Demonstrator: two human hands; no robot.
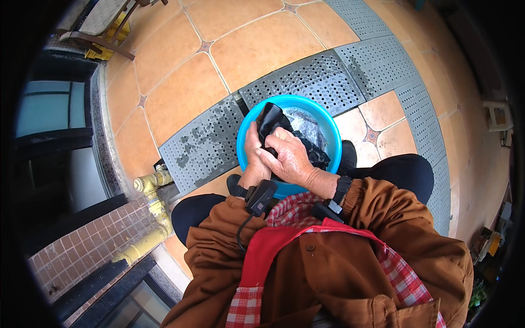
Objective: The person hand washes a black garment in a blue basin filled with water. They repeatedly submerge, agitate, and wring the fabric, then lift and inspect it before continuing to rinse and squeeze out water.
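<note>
A round blue plastic basin (336, 139) stands on the floor in front of me, with sudsy water (301, 119) and wet dark cloth in it. My left hand (253, 151) is at the basin's left side, its palm against a shiny black item (270, 117), whose exact kind I cannot tell. Bent over the same item, the fingers of my right hand (291, 156) are closed on it. The two hands touch. More black wet fabric (318, 153) hangs down to the right of my right hand inside the basin.
Perforated grey drain covers (205, 147) run under and beside the basin, partly wet. Orange floor tiles (262, 45) surround them. A yellow pipe (158, 205) stands at the left, near a tiled ledge (94, 238). A chair (102, 41) is at the upper left.
</note>
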